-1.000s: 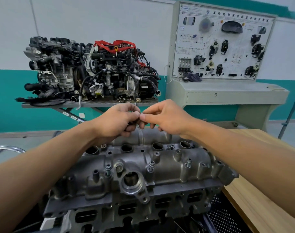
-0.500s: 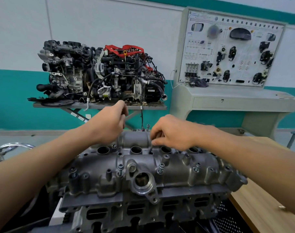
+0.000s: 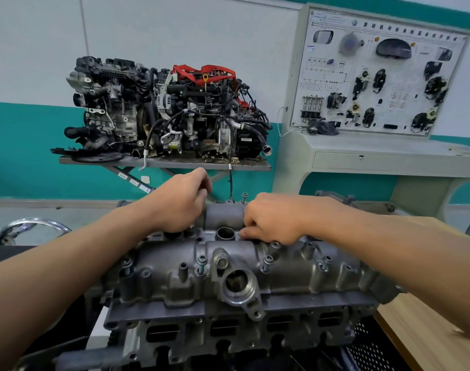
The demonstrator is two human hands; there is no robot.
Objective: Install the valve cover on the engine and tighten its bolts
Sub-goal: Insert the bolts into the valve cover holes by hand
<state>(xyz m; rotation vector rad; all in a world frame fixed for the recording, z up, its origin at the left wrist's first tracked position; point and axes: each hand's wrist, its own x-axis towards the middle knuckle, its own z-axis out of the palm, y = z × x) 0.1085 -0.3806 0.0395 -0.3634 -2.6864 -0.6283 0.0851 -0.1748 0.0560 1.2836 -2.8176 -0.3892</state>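
Training board [image 3: 373, 84] at the back wall: the header strip [image 3: 408, 32] along its top carries a row of dark Chinese characters, too blurred to read, and the small round emblem [image 3: 354, 22] left of them is not clear enough to name. The blue label [image 3: 310, 48] on the board and the white stickers [image 3: 133, 181] on the lift-stand legs have print too small to make out. Nothing legible.

Valve cover [image 3: 255, 266] sits on engine [image 3: 228, 333]. Left hand [image 3: 180, 203] curled over the cover's far left edge; contents hidden. Right hand [image 3: 271, 219] has fingertips down on the cover beside an open round hole [image 3: 225, 233]. Bolt [image 3: 244, 196] stands upright at the far edge. Second engine [image 3: 169, 111] on a stand behind, training board [image 3: 375, 76] to its right.
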